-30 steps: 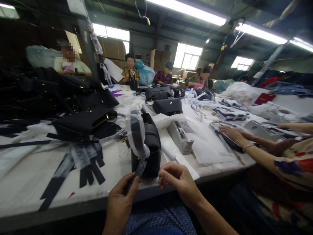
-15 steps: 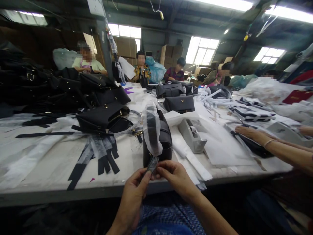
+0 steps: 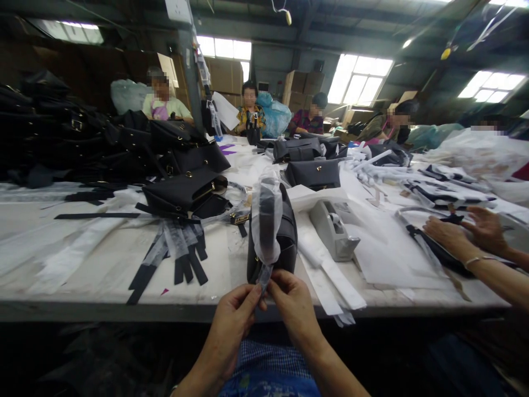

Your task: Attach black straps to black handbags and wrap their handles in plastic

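A black handbag (image 3: 288, 242) stands on the table in front of me, its end towards me. Its handle (image 3: 266, 220) rises upright, wrapped in white translucent film. From the handle's base a strap end (image 3: 265, 274) in clear plastic comes down towards me. My left hand (image 3: 238, 309) pinches this strap between thumb and fingers. My right hand (image 3: 289, 295) is closed close beside it, fingertips at the same strap against the bag's near end. The right fingertips are partly hidden, but they appear to grip the strap's edge.
A grey tape dispenser (image 3: 335, 234) stands right of the bag on white paper. Black strips (image 3: 190, 264) and another black handbag (image 3: 182, 196) lie to the left. At the right a co-worker's hands (image 3: 450, 237) handle a dark bag. Several people sit across the table.
The view has swung slightly left, so things appear further right. Both my hands stay at the strap and have drawn closer together. The co-worker's hands have lifted and bent at the dark bag.
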Tool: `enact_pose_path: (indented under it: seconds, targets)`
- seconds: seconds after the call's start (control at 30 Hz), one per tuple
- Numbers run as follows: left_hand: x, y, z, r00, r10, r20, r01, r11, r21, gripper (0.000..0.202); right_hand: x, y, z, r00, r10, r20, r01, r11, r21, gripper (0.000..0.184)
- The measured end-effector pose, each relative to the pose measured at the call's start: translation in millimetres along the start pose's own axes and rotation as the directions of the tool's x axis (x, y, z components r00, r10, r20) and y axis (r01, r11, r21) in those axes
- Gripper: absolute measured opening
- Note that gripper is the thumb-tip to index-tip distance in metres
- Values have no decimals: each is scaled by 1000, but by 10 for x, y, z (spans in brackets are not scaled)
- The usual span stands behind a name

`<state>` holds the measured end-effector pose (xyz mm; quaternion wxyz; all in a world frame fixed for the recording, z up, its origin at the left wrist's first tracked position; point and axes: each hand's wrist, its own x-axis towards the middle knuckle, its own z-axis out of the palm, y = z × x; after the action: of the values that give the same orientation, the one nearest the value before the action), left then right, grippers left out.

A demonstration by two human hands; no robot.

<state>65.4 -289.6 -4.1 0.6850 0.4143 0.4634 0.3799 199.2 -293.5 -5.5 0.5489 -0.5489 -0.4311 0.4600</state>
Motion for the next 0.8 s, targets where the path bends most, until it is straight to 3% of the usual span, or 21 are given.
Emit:
enact_pose_path:
  seconds: [0.23,0.33,0.5,0.63,0.7,0.8]
  targets:
    - [-43,50,44,997,-7,71,8,1000,-5,44,74,-6,15,1000,24,-6,-25,991,-131,29]
    - [-27,15,37,998,-13,68,14,1000,-20,44,84,2,-3,999,33,30,-30,994,-104,29]
    - [19,-58,-8,999,-9,34,10,999,-43,45,21,-148,-78,951,105,290,-160,972,173,25]
    - [10,-98,10,996,84,-18,-85,995,-44,39,-43,-236,-58,874,139,466,-292,916,276,43]
    - [7,-118,30,979,201,-36,-202,979,-30,37,-66,-206,19,901,140,410,-269,922,277,43]
    - [18,-150,48,952,297,-72,-297,955,16,38,-79,-111,161,968,127,216,-177,956,233,37]
